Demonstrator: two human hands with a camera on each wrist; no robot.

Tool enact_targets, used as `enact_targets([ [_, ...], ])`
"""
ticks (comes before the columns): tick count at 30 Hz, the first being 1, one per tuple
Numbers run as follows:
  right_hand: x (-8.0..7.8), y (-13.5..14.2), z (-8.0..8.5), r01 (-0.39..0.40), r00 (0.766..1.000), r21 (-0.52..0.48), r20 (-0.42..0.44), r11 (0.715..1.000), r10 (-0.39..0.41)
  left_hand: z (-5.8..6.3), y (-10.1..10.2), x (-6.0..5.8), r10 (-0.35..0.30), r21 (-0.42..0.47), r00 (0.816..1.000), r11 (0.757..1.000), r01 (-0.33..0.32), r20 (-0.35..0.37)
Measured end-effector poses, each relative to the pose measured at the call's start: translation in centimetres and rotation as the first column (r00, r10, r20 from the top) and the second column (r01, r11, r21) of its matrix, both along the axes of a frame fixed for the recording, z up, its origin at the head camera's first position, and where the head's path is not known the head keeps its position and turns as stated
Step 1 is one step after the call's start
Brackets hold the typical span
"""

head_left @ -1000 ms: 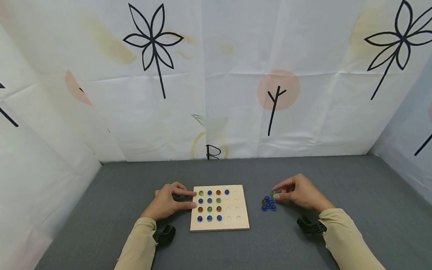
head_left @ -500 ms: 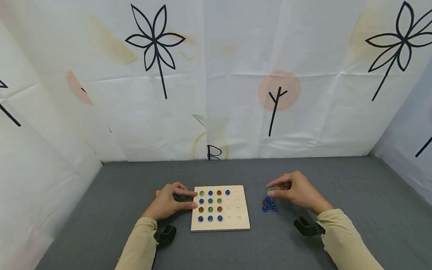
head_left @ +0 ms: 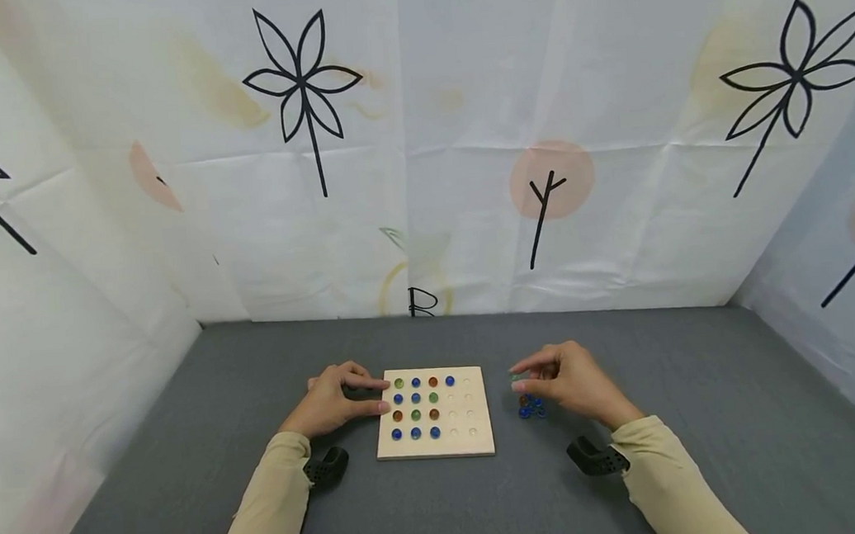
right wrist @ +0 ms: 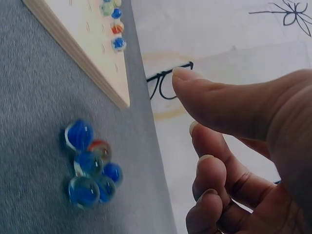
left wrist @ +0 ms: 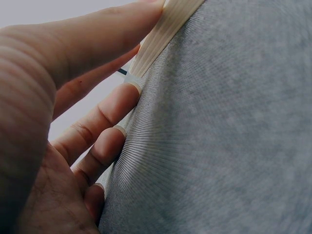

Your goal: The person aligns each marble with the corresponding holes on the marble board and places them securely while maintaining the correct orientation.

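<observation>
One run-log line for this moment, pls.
left hand: touches wooden marble board | right hand: pinches green marble | loose marbles: clustered beside board

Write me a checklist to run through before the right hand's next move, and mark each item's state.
1. Left hand on the board: ok. It touches the left edge of the square pale wooden board.
2. Marble picked up: ok. The right hand pinches a small round green glass marble.
3. Firmness of that pinch: cannot tell. The right wrist view does not show the marble.
4. Bare spot available: ok. The lower three round hollows of the fourth column hold no marble.
5. Right hand over the board: not ok. It is off the board's right side, near the loose blue and reddish-brown glass marbles.
</observation>
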State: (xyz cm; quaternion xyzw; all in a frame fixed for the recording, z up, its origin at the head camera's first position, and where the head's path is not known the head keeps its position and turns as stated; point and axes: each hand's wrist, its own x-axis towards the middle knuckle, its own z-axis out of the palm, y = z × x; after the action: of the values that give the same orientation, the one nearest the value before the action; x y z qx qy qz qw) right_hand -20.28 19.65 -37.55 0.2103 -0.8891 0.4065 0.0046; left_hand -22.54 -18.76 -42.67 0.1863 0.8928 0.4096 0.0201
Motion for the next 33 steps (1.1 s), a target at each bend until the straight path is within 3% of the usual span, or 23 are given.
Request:
enact_targets([
  [14, -0.7, -4.4, -0.1, -0.052, 0.999, -0.010, -0.003, 0.999, 0.052, 0.1, 0.2, 0.1, 0.010, 0.002, 1.000, 1.000, -0.010, 0.004],
  [20, -1.0, -6.3, -0.4, -0.040, 0.999, 0.002, -0.001, 0.999, 0.040, 0.2, 0.2, 0.1, 0.004, 0.015, 1.000, 1.000, -0.004, 0.002],
  [33, -1.0, -7.3, -1.4, -0.003, 1.000, 0.036, 0.018, 0.999, 0.002, 0.0, 0.2, 0.0, 0.016, 0.020, 1.000, 1.000, -0.017, 0.012],
])
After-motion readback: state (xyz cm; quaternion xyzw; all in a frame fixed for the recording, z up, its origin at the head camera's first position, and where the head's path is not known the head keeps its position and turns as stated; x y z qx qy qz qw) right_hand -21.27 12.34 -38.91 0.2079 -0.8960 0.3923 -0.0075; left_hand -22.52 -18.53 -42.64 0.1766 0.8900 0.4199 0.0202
